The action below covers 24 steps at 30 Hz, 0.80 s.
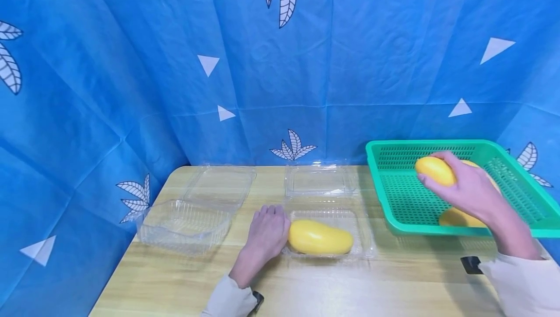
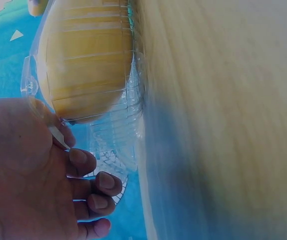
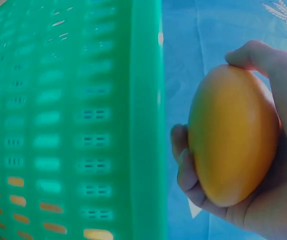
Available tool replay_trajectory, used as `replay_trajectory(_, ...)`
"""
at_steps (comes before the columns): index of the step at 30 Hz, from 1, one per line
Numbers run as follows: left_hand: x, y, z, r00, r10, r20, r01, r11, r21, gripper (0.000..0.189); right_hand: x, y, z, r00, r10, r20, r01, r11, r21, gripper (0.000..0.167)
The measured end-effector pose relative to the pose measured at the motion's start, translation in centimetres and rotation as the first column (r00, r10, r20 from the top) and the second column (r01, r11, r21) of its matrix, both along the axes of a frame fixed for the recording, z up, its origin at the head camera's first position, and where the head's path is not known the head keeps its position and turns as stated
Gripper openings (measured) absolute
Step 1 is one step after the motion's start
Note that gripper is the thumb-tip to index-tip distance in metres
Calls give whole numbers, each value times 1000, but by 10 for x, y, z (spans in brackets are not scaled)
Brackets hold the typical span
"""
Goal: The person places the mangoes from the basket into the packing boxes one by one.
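My right hand (image 1: 474, 188) grips a yellow mango (image 1: 435, 170) above the green basket (image 1: 420, 228); in the right wrist view, thumb and fingers wrap the mango (image 3: 233, 137) from both sides. More mangoes (image 1: 459, 218) lie in the basket, partly hidden by that hand and forearm. Another mango (image 1: 320, 237) lies lengthwise in an opened clear plastic clamshell container (image 1: 366, 239) at the table's middle. At the container's left rim is my left hand (image 1: 268, 232). The left wrist view shows its thumb and forefinger pinching the rim, the other fingers loosely bent.
A second opened clear clamshell (image 1: 183, 224) stands to the left on the wooden table (image 1: 332, 288). The middle container's lid (image 1: 321, 181) lies folded back toward the blue curtain (image 1: 280, 79), which hangs behind the table and along its sides.
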State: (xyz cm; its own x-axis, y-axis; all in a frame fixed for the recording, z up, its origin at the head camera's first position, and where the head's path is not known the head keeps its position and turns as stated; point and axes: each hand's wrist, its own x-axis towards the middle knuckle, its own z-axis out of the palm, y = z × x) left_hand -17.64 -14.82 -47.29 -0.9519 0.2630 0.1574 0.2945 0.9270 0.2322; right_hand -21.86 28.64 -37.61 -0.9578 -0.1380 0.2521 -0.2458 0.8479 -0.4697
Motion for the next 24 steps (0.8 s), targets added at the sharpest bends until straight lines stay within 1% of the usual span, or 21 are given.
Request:
replay_trajectory(7,-1,0,1,1000,8,26,-8,1000,-12,30,6,-9,0,999,35,1,-35,999,-24,54)
replay_trajectory(11,-2,0,1,999,8,37,-7,1000,-23,31,10,-13,-2,999,39,-20,-40,998,-55,55)
replay_trajectory(18,-3,0,2,999,16,45,-15,999,-31,30,15,-17,-8,998,22,-63,-28,996,-86,56)
replay_trajectory(24,-1,1,3,999,15,35,-14,1000,-26,30,19,-23,-11,998,-5,-58,-4,989,-146,61)
